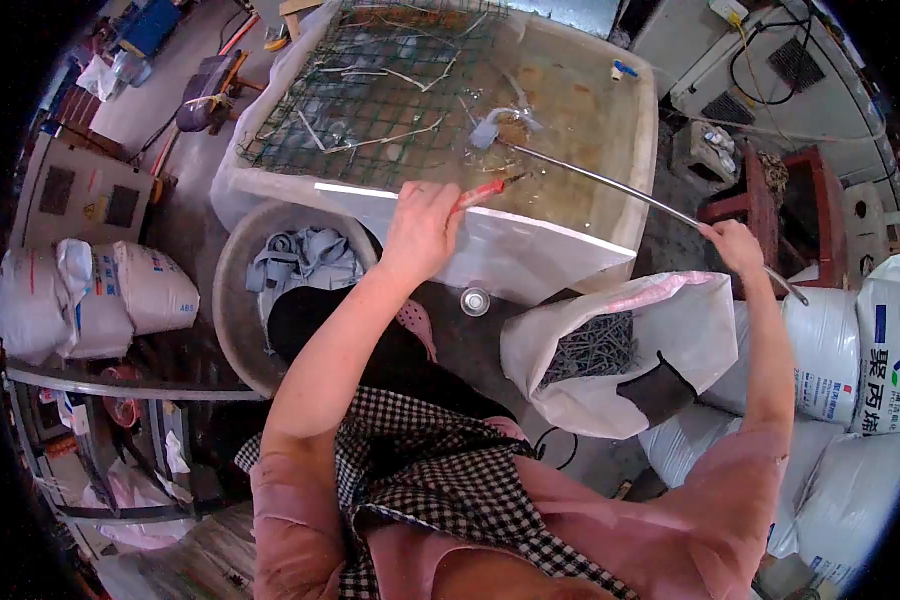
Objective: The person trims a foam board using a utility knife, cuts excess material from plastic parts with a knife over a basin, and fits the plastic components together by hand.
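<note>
My left hand is closed around a red-handled tool whose dark, narrow tip points right over the tank's near edge; its exact kind is unclear. My right hand grips a long metal rod. The rod's far end reaches into the white water tank, close to a pale grey-blue plastic piece and a brownish clump. Green netting with thin pale strands covers the tank's left part.
A white sack of grey strips stands before the tank. Left of it are a small can and a round tub holding grey pieces. Filled bags are stacked right, more bags left. A reddish metal frame stands behind.
</note>
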Demonstrator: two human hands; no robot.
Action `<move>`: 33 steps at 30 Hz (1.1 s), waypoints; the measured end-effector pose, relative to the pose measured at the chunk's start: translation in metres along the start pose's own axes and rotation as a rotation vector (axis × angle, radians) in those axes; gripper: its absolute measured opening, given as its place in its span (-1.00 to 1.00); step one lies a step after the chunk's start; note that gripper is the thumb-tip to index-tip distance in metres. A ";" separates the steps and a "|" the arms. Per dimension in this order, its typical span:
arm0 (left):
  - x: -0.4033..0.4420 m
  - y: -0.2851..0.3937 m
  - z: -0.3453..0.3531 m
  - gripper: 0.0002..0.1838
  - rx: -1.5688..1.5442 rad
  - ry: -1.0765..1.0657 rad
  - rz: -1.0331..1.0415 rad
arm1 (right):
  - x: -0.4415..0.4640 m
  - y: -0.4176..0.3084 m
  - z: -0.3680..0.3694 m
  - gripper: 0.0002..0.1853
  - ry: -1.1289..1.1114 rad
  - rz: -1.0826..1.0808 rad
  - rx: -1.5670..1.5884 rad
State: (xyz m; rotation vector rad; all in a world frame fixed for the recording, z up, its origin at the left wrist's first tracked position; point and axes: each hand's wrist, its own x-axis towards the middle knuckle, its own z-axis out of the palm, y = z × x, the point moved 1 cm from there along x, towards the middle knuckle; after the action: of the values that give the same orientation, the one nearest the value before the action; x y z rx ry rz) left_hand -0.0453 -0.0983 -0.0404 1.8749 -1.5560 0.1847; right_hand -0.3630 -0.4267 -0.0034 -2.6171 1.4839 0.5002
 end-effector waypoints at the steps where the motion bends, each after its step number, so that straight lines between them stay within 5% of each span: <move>1: -0.001 0.000 -0.001 -0.81 0.010 -0.030 -0.015 | 0.004 -0.008 0.005 -0.46 -0.026 0.028 -0.004; 16: -0.002 -0.009 -0.001 -0.83 0.024 -0.005 -0.003 | 0.101 -0.095 0.073 -0.44 -0.013 -0.097 0.097; 27: 0.004 -0.020 0.001 -0.74 -0.103 0.030 -0.008 | 0.165 -0.232 0.080 -0.49 -0.072 -0.258 0.151; 33: 0.002 -0.024 0.002 -0.74 -0.120 0.021 -0.005 | 0.183 -0.187 0.083 -0.47 -0.127 -0.352 0.119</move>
State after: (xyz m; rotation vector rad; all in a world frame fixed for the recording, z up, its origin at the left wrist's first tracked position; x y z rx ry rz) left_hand -0.0234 -0.0995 -0.0506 1.7779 -1.5150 0.1060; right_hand -0.1368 -0.4590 -0.1564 -2.6149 0.9554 0.5101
